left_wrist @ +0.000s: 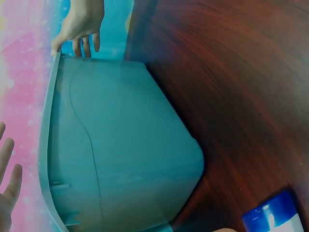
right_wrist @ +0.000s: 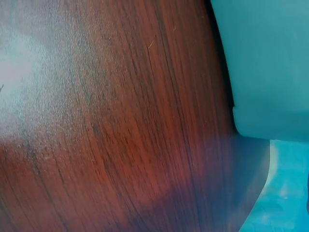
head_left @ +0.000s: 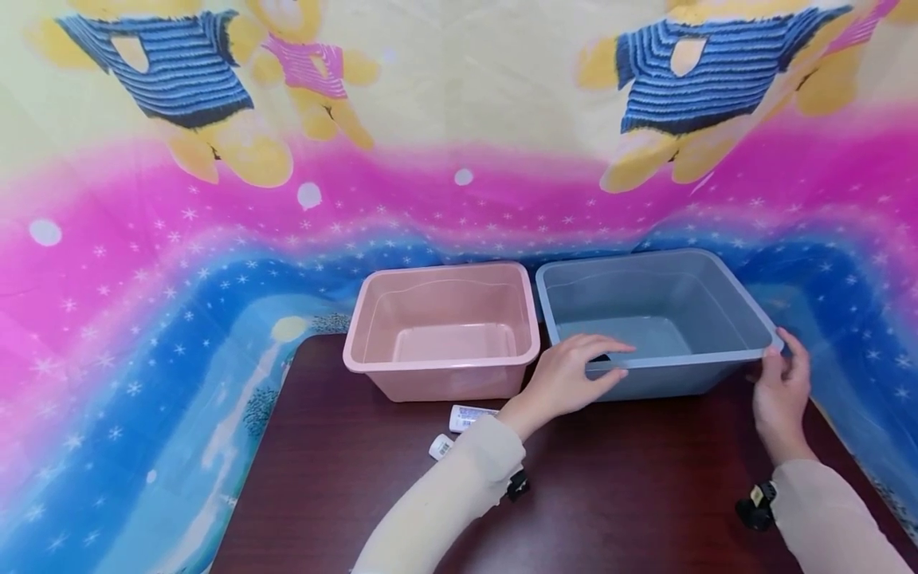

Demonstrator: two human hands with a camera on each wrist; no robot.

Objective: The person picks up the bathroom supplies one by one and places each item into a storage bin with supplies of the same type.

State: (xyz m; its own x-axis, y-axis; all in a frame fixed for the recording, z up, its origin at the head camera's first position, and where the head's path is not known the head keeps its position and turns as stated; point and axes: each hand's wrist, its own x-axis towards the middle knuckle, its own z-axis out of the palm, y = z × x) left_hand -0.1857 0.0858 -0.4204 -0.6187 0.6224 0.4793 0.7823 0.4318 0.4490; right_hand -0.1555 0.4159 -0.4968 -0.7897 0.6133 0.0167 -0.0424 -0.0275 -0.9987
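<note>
A grey plastic bin (head_left: 645, 367) stands on the right part of the table, its inside showing no contents. At its front right corner my right hand (head_left: 783, 399) holds the rim; in the left wrist view that same hand (left_wrist: 86, 19) is at the bin's top edge, some fingers hanging down outside. My left hand (head_left: 570, 375) is at the front left of the bin, thumb and fingers spread apart. The left wrist view shows its fingers (left_wrist: 13, 186) apart from the rim. The right wrist view shows the bin's side (right_wrist: 270, 67) but no hand.
A pink bin (head_left: 445, 383) stands left of the grey one. In front of it lie two small white containers (head_left: 466, 416), partly behind my left sleeve. A blue cap (left_wrist: 270, 212) shows in the left wrist view. A printed cloth (head_left: 445, 191) hangs behind the dark wooden table (head_left: 323, 478).
</note>
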